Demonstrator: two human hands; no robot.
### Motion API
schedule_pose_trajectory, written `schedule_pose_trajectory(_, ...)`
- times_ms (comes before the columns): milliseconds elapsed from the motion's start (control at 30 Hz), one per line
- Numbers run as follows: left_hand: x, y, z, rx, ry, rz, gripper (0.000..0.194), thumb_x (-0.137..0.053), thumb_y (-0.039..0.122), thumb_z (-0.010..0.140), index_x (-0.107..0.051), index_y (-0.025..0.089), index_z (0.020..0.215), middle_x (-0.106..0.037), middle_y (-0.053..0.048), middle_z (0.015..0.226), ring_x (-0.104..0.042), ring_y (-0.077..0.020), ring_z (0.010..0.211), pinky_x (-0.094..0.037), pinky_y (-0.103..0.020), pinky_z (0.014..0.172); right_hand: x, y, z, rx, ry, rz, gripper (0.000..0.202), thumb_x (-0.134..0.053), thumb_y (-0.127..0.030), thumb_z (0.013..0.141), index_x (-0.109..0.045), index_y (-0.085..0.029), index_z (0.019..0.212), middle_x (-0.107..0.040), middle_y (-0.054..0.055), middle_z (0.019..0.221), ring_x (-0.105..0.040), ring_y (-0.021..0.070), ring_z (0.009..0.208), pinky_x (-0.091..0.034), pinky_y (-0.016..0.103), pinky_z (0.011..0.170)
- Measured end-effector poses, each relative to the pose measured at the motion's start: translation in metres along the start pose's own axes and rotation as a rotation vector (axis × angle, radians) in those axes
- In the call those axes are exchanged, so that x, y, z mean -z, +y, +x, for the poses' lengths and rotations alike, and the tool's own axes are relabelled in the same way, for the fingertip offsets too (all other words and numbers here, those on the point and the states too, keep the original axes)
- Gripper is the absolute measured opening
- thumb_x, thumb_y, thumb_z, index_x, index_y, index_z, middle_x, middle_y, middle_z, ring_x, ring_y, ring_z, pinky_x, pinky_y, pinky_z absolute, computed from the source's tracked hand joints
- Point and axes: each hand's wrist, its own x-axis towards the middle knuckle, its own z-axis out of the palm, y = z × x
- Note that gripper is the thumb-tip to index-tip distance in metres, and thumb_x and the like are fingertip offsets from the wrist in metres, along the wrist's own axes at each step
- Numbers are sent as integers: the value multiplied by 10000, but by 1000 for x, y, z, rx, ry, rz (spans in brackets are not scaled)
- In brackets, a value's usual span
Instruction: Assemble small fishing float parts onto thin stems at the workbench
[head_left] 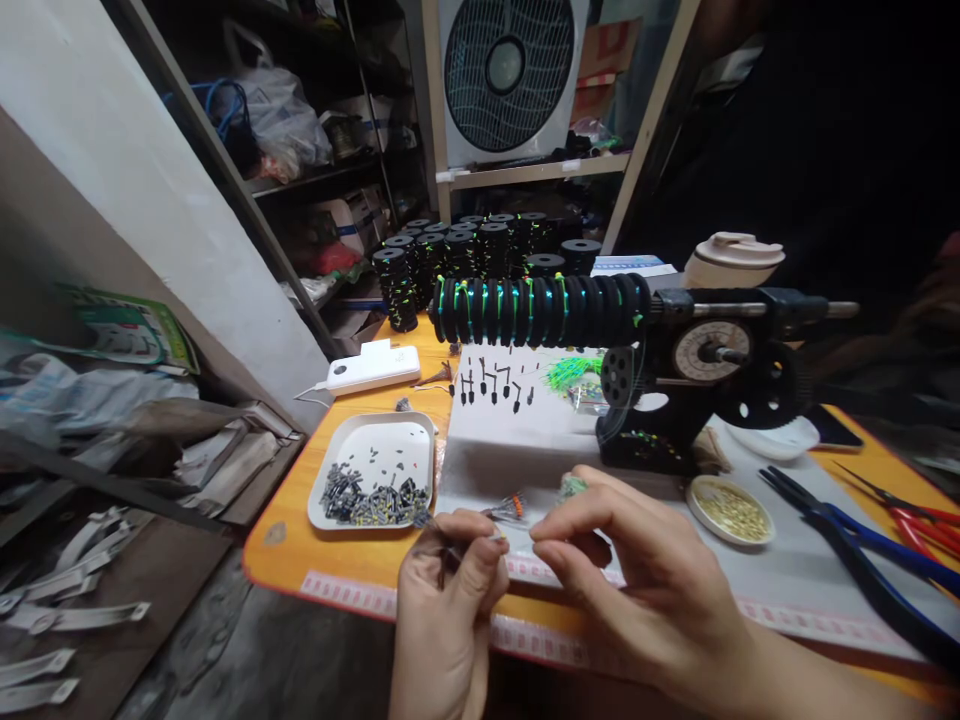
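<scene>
My left hand (454, 575) is closed in a pinch above the table's front edge. A tiny yellowish tip shows by its thumb, and thin dark strands stick out on its left side; what it holds is too small to name. Close to its right, my right hand (645, 570) has thumb and index finger drawn together; anything between them is hidden. A pale green tuft (571, 487) shows behind its index finger, held or lying beyond, I cannot tell which. Just past both hands lies a bundle of thin dark pieces with orange tips (511, 508).
A white tray (325, 500) of small dark parts stands left, below a white power bank (373, 370). A winding machine (660, 400) carries black spools (540, 310). Right are a dish of gold beads (729, 510), blue-handled pliers (847, 540) and a red-handled tool (919, 525).
</scene>
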Motion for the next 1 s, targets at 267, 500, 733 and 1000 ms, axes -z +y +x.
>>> schedule_pose_trajectory(267,-5,-4,-9,-203,104,145,260,-953,285,558,-718,195,626,-632,46,691,-543,-54,596,-454,-111,570,1,0,1,-13,5,6,107,-588,-105,928,-587,-209,903,-607,-21,702,-549,93,583,-431,203,518)
schedule_pose_trajectory(500,-4,-3,-10,-225,102,138,251,-950,272,564,-719,199,625,-631,47,674,-537,-55,574,-465,-118,567,1,0,1,-17,-2,-15,115,-586,-103,927,-582,-216,907,-598,-28,700,-541,90,576,-429,206,522)
schedule_pose_trajectory(733,-5,-3,-11,-236,89,145,247,-946,272,573,-716,199,620,-638,45,686,-564,-61,593,-480,-121,576,1,-1,1,-13,-4,-11,116,-588,-97,925,-579,-212,904,-594,-25,699,-542,89,579,-433,198,516)
schedule_pose_trajectory(1000,-4,-4,-10,-259,80,156,231,-936,262,596,-717,198,636,-638,41,689,-571,-63,596,-483,-121,576,0,0,0,15,-1,-18,111,-592,-86,918,-588,-195,902,-611,-16,691,-549,91,585,-436,195,518)
